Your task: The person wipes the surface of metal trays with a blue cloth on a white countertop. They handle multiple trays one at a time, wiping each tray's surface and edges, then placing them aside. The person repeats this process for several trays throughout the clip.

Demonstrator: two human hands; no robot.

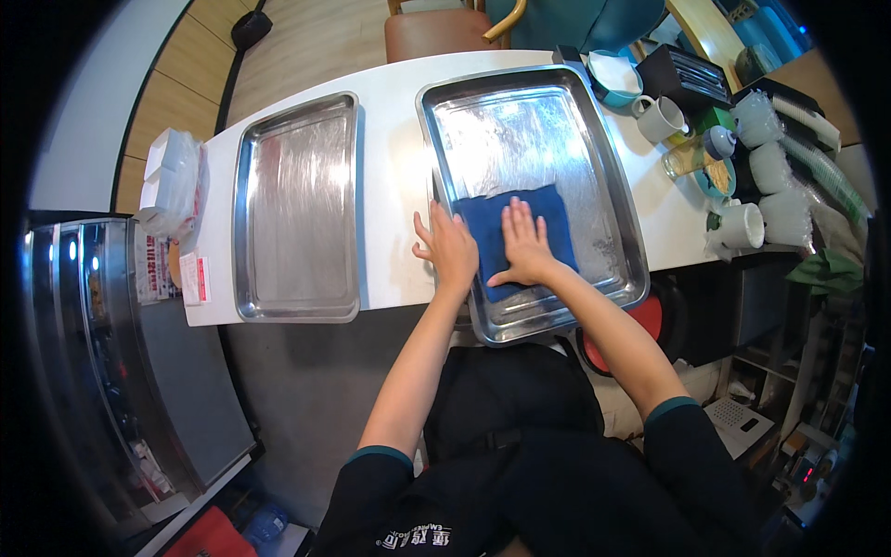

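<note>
A large rectangular stainless steel tray (598, 195) lies before me, its near end jutting past the table's front edge. Flat on its floor is a folded blue cloth (484, 230). My right hand (523, 247) presses on the cloth with an open palm and spread fingers. At the tray's left rim rests my left hand (449, 247), fingers apart and grasping nothing; whether its thumb side touches the rim or the cloth is hard to tell. Small wet-looking spots show on the tray floor right of the cloth. A second steel tray (299, 216) lies further left.
Both trays are on a white table (393, 209). Along its right side stand white mugs (660, 118), a glass bottle (686, 157), a blue bowl (717, 177) and stacked plastic cups (773, 170). White boxes in plastic (167, 184) sit at the left end. A brown chair (438, 33) stands behind.
</note>
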